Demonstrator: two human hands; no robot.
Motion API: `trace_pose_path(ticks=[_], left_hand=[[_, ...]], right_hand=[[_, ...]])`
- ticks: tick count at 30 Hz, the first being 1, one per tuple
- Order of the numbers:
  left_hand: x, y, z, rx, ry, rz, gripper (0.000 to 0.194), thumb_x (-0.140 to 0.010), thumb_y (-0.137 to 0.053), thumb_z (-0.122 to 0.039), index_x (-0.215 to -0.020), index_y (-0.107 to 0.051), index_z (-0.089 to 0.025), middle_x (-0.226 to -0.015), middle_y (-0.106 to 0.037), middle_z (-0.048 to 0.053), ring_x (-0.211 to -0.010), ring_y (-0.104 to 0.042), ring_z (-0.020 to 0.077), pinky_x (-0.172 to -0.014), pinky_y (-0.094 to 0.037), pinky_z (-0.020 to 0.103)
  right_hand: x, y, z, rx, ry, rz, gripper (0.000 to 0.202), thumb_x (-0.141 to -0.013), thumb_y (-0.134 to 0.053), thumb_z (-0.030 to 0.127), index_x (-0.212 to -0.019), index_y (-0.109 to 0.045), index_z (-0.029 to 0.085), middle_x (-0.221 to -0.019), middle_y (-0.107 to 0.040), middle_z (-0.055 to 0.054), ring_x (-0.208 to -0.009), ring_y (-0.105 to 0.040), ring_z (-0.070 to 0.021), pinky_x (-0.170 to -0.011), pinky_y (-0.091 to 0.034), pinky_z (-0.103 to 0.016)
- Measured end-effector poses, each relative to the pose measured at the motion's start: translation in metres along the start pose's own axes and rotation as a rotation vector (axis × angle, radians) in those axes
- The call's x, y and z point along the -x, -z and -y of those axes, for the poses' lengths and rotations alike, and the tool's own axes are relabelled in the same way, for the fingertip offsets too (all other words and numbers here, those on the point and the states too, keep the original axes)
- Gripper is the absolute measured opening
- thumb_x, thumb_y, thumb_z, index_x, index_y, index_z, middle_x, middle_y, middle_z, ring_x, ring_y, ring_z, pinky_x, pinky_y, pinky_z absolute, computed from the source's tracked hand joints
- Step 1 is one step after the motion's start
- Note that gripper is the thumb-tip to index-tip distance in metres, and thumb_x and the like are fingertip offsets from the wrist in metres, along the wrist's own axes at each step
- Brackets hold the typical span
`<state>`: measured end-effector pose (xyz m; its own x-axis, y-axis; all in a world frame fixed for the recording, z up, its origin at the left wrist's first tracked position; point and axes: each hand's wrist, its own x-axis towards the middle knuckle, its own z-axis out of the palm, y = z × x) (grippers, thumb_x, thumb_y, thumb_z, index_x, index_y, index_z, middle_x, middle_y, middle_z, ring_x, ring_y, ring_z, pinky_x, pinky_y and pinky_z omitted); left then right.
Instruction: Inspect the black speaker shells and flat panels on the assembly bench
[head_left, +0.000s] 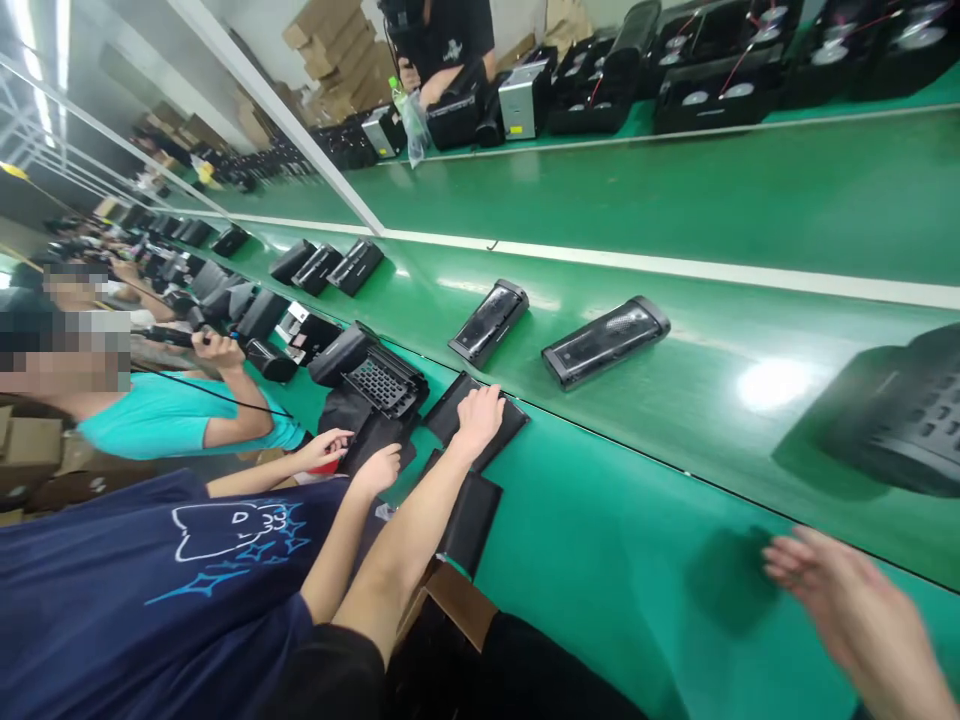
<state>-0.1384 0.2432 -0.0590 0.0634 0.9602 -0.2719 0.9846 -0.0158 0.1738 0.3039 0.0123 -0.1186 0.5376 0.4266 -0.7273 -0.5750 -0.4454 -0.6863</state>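
Note:
My left hand reaches out past a neighbour's arms, its fingers closed on the upper edge of a flat black panel lying on the green table. Just below that panel is another black panel. Well to the right, my right hand hovers over the green surface, somewhat blurred, fingers loosely bent and nothing visible in them. Two glossy black speaker-like units, one nearer the middle and one further right, lie on the belt beyond the hands.
At left, a co-worker in a navy shirt handles a black part beside a housing with a grille. A large dark unit stands on the belt at right. An open carton is below the table edge. More units line the far shelf.

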Motion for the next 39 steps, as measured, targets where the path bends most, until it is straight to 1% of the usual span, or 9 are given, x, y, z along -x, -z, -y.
trace_pose_path(ticks=[7, 13, 18, 20, 22, 24, 28, 33, 39], left_hand=[[-0.021, 0.011, -0.021, 0.001, -0.085, 0.132, 0.024, -0.101, -0.056, -0.028, -0.114, -0.074, -0.021, -0.120, -0.074, 0.014, -0.114, -0.067, 0.0298, -0.103, -0.047, 0.041], [0.004, 0.023, -0.055, 0.197, -0.173, 0.148, 0.033, -0.094, -0.057, -0.021, -0.120, -0.078, -0.019, -0.113, -0.078, 0.011, -0.111, -0.069, 0.0271, -0.103, -0.048, 0.036], [0.041, 0.016, -0.074, 0.480, -0.101, 0.196, 0.038, -0.089, -0.055, -0.021, -0.118, -0.078, -0.015, -0.068, -0.071, 0.002, -0.067, -0.068, 0.0185, -0.074, -0.054, 0.029], [0.064, 0.009, -0.078, 0.581, -0.056, 0.247, 0.038, -0.088, -0.053, -0.023, -0.117, -0.076, -0.014, -0.055, -0.062, -0.003, -0.049, -0.059, 0.0144, -0.058, -0.049, 0.026], [0.093, 0.001, -0.079, 0.699, -0.011, 0.312, 0.037, -0.087, -0.054, -0.028, -0.114, -0.073, -0.012, -0.050, -0.056, -0.005, -0.041, -0.051, 0.0120, -0.047, -0.042, 0.023], [0.124, -0.004, -0.079, 0.890, 0.053, 0.376, 0.036, -0.085, -0.059, -0.035, -0.112, -0.069, -0.014, -0.051, -0.055, -0.007, -0.038, -0.049, 0.0106, -0.041, -0.037, 0.021], [0.173, -0.004, -0.074, 1.235, 0.191, 0.569, 0.051, -0.074, -0.075, -0.051, -0.111, -0.058, -0.019, -0.059, -0.057, -0.009, -0.037, -0.049, 0.0084, -0.035, -0.029, 0.018], [0.184, 0.003, -0.069, 1.311, 0.292, 0.788, 0.060, -0.076, -0.068, -0.073, -0.104, -0.056, -0.022, -0.059, -0.055, -0.009, -0.032, -0.044, 0.0066, -0.031, -0.020, 0.017], [0.182, -0.002, -0.063, 1.205, 0.069, 1.019, 0.057, -0.079, -0.073, -0.072, -0.098, -0.055, -0.021, -0.054, -0.053, -0.009, -0.032, -0.042, 0.0059, -0.032, -0.026, 0.016]], right_hand=[[0.121, -0.046, -0.098, 0.060, -0.119, 0.118, 0.057, -0.053, -0.098, 0.057, -0.093, -0.077, 0.022, -0.081, -0.079, -0.008, -0.069, -0.073, -0.0242, -0.057, -0.063, -0.034], [0.146, -0.066, -0.105, 0.203, 0.032, 0.300, 0.066, -0.072, -0.086, 0.070, -0.117, -0.074, 0.024, -0.120, -0.079, -0.013, -0.114, -0.073, -0.0366, -0.091, -0.063, -0.048], [0.157, -0.080, -0.095, 0.156, 0.090, 0.305, 0.096, -0.078, -0.082, 0.071, -0.157, -0.046, 0.029, -0.161, -0.051, -0.015, -0.136, -0.060, -0.0353, -0.105, -0.057, -0.048], [0.165, -0.077, -0.087, 0.063, 0.096, 0.276, 0.101, -0.078, -0.083, 0.071, -0.160, -0.041, 0.030, -0.148, -0.061, -0.014, -0.119, -0.070, -0.0325, -0.090, -0.063, -0.045], [0.175, -0.069, -0.079, 0.004, 0.094, 0.301, 0.089, -0.079, -0.083, 0.069, -0.151, -0.053, 0.026, -0.110, -0.074, -0.008, -0.087, -0.074, -0.0263, -0.070, -0.064, -0.039], [0.186, -0.056, -0.073, 0.004, 0.099, 0.344, 0.069, -0.080, -0.082, 0.068, -0.129, -0.068, 0.022, -0.079, -0.069, 0.000, -0.060, -0.065, -0.0189, -0.055, -0.058, -0.034], [0.208, -0.030, -0.065, 0.001, 0.061, 0.347, 0.049, -0.080, -0.084, 0.066, -0.099, -0.073, 0.023, -0.067, -0.063, 0.002, -0.049, -0.053, -0.0142, -0.045, -0.048, -0.029], [0.223, -0.007, -0.058, 0.035, -0.003, 0.337, 0.044, -0.074, -0.087, 0.065, -0.084, -0.071, 0.025, -0.057, -0.055, 0.003, -0.048, -0.047, -0.0149, -0.050, -0.046, -0.031], [0.227, 0.001, -0.053, 0.089, -0.013, 0.347, 0.048, -0.073, -0.088, 0.067, -0.084, -0.073, 0.023, -0.057, -0.051, 0.004, -0.049, -0.038, -0.0120, -0.047, -0.035, -0.026]])
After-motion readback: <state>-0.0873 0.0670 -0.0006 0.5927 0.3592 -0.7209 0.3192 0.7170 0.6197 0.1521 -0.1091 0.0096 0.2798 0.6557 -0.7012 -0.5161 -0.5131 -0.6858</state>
